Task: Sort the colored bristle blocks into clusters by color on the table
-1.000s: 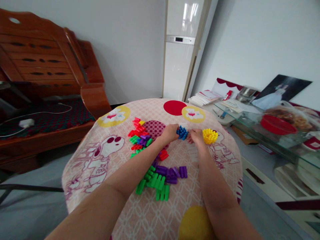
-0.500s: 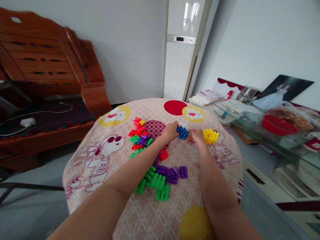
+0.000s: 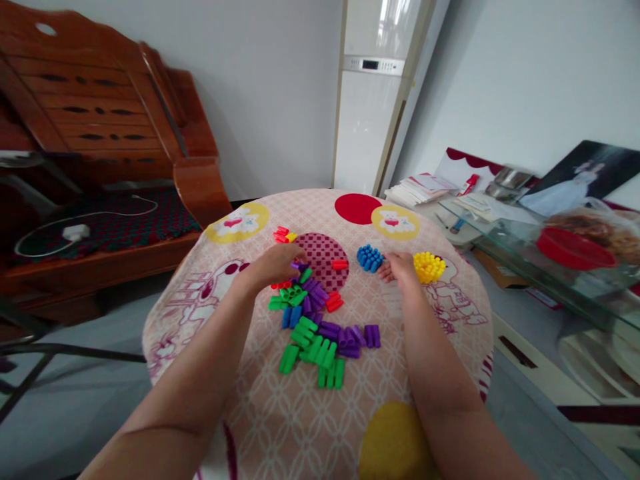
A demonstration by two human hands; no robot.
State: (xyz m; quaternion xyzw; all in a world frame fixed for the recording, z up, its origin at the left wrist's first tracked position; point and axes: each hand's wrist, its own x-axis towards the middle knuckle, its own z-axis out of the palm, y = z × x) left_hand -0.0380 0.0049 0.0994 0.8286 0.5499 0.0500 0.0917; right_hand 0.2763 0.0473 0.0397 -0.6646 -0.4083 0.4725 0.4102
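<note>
My left hand [image 3: 281,265] reaches over the upper part of a mixed pile of plastic tube pieces; its fingertips are mostly hidden among red, purple and green ones. Beside the blue cluster of standing tubes [image 3: 370,258] is my right hand [image 3: 399,267], fingers loosely bent and apart, the tips at the cluster's right edge. To its right stands a yellow cluster of tubes [image 3: 429,267]. Purple tube pieces [image 3: 315,293] and green tube pieces [image 3: 320,350] run down the table's middle. A lone red tube piece [image 3: 339,265] lies between the pile and the blue cluster.
A patterned cloth covers the round table [image 3: 280,427]. A wooden bench [image 3: 100,120] stands to the left, a tall white cabinet-like unit [image 3: 367,127] behind. On the right, a glass shelf [image 3: 550,253] carries a red bowl [image 3: 575,249] and papers.
My left hand has left the blue cluster and moved left to the pile. A red piece now shows on the dark circle. My right hand stays by the blue cluster. The view has shifted slightly.
</note>
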